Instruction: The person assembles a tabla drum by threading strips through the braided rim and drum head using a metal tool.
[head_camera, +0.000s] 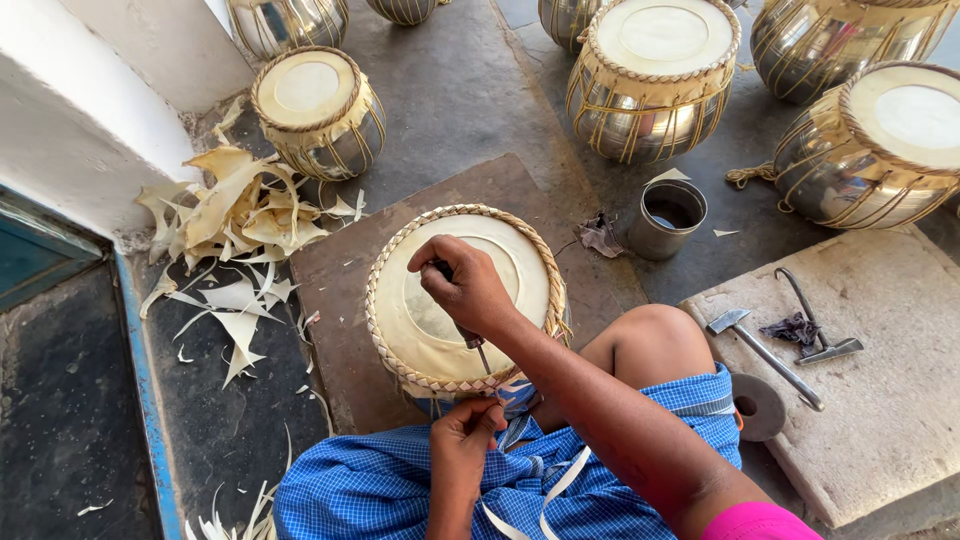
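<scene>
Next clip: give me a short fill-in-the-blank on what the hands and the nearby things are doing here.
1. The right hand grips a tool over the skin of the ____ between the knees.
2. The left hand pinches a pale ____ at the near rim.
3. A hammer lies on the stone ____ at right.
4. A metal cup stands on the ____.

Missing words: drum; strip; slab; floor

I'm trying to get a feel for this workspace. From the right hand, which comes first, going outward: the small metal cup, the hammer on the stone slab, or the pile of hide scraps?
From the right hand, on the drum:
1. Small metal cup, up and to the right.
2. Pile of hide scraps, to the left, by the wall.
3. Hammer, far right on the stone slab.
</scene>
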